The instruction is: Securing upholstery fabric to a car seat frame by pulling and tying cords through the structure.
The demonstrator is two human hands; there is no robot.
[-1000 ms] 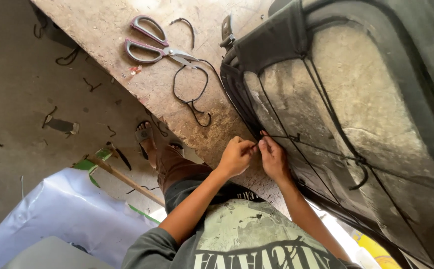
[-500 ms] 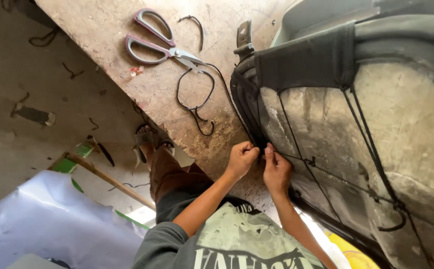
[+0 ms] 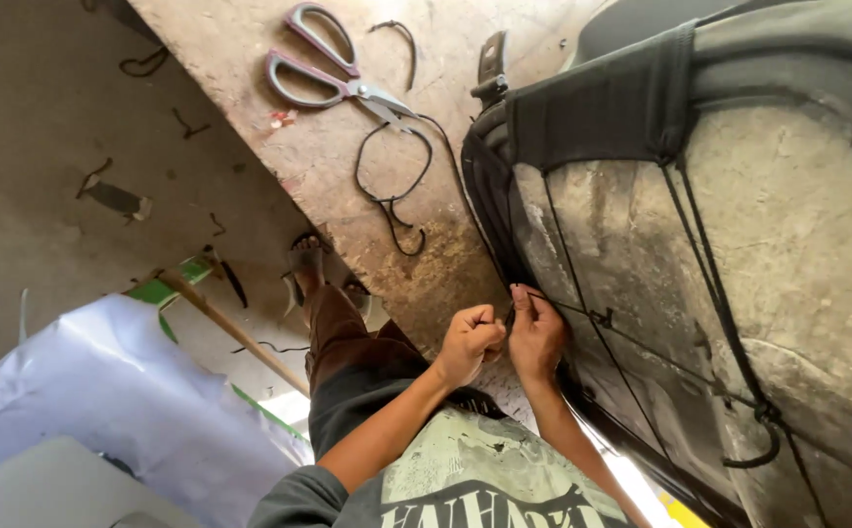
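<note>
Pinching cord (image 3: 582, 311), fingertips hidden

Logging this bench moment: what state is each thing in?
Scissors: closed, lying flat on the workbench.
Loose black cord: looped, slack.
Seat cushion: underside up, laced with cords.
Left hand: fisted, pinching cord.
Right hand: pinching cord at cover edge.

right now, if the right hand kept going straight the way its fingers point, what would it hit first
Probably the black cover edge of the seat, right past the right hand; its fingertips already pinch the black cord there. Depth is unclear.
</note>
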